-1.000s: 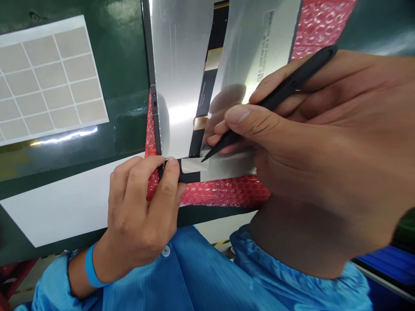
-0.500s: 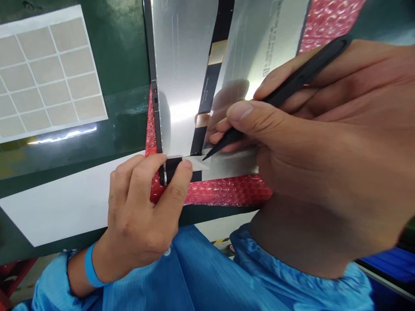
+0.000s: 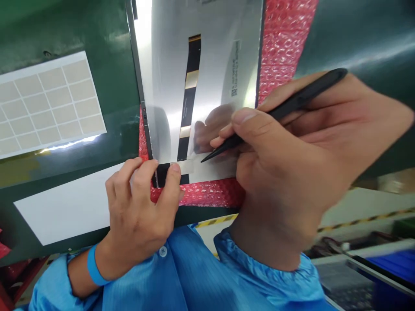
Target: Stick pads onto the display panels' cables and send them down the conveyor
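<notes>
A silver display panel (image 3: 214,65) lies back side up on red bubble wrap. Down its middle runs a black flex cable (image 3: 191,101) with gold-coloured bands. My left hand (image 3: 139,203) is closed on the panel's lower left corner. Its thumb presses on a pale strip of tape (image 3: 186,166) across black material at the cable's lower end, while its fingers bend at the side edge. In my right hand (image 3: 279,151) is a black spudger (image 3: 288,106), held like a pen. Its pointed tip is at the tape's right end; I cannot tell whether they touch.
Red bubble wrap (image 3: 285,39) shows along the panel's right side and lower edge. A sheet of beige rectangular labels (image 3: 48,103) lies on the green table (image 3: 106,77) at left. Below it is a white sheet (image 3: 71,205). A blue bin (image 3: 392,268) stands at lower right.
The view has shifted and widened, showing more of the panel and floor. My left thumb still presses on the tape. The spudger tip has moved slightly right relative to my thumb.
</notes>
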The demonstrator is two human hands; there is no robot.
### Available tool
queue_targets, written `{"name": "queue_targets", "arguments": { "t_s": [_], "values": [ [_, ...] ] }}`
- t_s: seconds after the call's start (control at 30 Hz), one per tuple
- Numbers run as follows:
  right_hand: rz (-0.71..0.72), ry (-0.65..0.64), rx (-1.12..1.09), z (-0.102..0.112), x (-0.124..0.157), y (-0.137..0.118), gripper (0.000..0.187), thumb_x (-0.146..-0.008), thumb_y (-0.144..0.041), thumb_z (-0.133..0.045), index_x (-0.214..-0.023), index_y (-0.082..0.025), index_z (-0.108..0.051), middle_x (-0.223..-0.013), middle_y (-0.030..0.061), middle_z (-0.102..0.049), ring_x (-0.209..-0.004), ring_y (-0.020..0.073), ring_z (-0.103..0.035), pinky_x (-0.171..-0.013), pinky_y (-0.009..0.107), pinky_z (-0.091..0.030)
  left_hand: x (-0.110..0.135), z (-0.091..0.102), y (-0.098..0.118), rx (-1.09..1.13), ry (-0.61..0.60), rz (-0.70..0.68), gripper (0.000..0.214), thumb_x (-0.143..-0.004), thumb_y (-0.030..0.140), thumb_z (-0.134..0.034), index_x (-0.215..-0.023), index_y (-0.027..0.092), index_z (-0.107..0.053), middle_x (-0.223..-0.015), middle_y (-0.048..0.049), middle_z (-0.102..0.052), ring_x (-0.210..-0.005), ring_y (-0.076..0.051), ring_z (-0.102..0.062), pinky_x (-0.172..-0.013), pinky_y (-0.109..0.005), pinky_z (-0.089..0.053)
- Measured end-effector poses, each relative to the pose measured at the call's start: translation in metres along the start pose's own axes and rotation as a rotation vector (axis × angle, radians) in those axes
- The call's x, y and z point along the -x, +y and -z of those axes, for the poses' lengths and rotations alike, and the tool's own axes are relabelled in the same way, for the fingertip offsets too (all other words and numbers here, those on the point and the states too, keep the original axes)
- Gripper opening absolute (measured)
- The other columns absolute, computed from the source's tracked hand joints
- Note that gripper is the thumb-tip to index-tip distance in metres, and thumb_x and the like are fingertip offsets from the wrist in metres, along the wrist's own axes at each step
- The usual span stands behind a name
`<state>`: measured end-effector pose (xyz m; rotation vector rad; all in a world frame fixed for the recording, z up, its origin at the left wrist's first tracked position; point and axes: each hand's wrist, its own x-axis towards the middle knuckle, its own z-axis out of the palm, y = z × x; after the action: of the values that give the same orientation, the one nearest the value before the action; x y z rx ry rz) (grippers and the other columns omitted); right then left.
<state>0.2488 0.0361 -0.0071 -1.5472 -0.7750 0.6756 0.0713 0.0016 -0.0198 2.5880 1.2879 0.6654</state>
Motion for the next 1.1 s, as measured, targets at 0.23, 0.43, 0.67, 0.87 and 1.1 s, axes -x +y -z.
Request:
{"name": "queue_targets", "arguments": {
  "t_s": [0.23, 0.43, 0.67, 0.87, 1.1],
  "values": [
    [0.01, -0.022, -0.052, 0.001, -0.006, 0.009, 0.022, -0.085, -0.007, -0.075, -0.078, -0.023, -0.062, -0.065, -0.006, -0.069, -0.058, 0.0175, -0.073, -0.053, 0.031, -0.059, -0.006, 0.001, 0.009, -0.111, -0.181, -0.016, 0.059, -0.109, 0.06, -0.058, -0.155, 0.024, -0.065, -0.147, -0.0194, -0.061, -0.138, -0.039, -0.048, -0.116, -0.054, -0.035],
    [0.01, 0.003, -0.109, 0.001, -0.009, 0.016, 0.023, -0.086, -0.008, -0.076, -0.079, -0.025, -0.064, -0.067, -0.0068, -0.071, -0.058, 0.0172, -0.073, -0.056, 0.031, -0.062, 0.004, 0.019, 0.006, -0.298, -0.204, 0.056, 0.052, -0.108, 0.05, -0.064, -0.155, 0.028, -0.065, -0.154, -0.0234, -0.056, -0.141, -0.045, -0.046, -0.112, -0.059, -0.031],
    [-0.078, -0.024, -0.206, 0.002, -0.013, 0.018, 0.022, -0.084, -0.013, -0.079, -0.077, -0.026, -0.063, -0.065, -0.0065, -0.071, -0.055, 0.0163, -0.071, -0.054, 0.029, -0.063, -0.008, 0.007, 0.019, -0.299, -0.266, -0.037, 0.07, -0.104, 0.058, -0.068, -0.159, 0.017, -0.057, -0.159, -0.0233, -0.057, -0.15, -0.043, -0.043, -0.122, -0.06, -0.033],
    [-0.225, 0.023, -0.377, -0.002, -0.015, 0.017, 0.023, -0.077, -0.025, -0.086, -0.077, -0.023, -0.063, -0.064, -0.0024, -0.071, -0.051, 0.0185, -0.071, -0.042, 0.026, -0.059, -0.025, 0.014, 0.001, -0.009, -0.297, -0.054, 0.047, -0.111, 0.047, -0.057, -0.151, 0.023, -0.063, -0.166, -0.0188, -0.052, -0.153, -0.04, -0.047, -0.124, -0.06, -0.042],
    [-0.216, 0.103, -0.52, 0.002, -0.023, 0.028, 0.036, -0.063, -0.035, -0.094, -0.074, -0.023, -0.062, -0.062, -0.002, -0.067, -0.05, 0.0177, -0.067, -0.042, 0.029, -0.06, -0.085, 0.025, 0.003, 0.533, -0.189, 0.871, 0.08, -0.098, 0.038, -0.075, -0.16, 0.0, -0.042, -0.154, -0.0346, -0.056, -0.154, -0.047, -0.046, -0.128, -0.06, -0.033]
  ]
}}
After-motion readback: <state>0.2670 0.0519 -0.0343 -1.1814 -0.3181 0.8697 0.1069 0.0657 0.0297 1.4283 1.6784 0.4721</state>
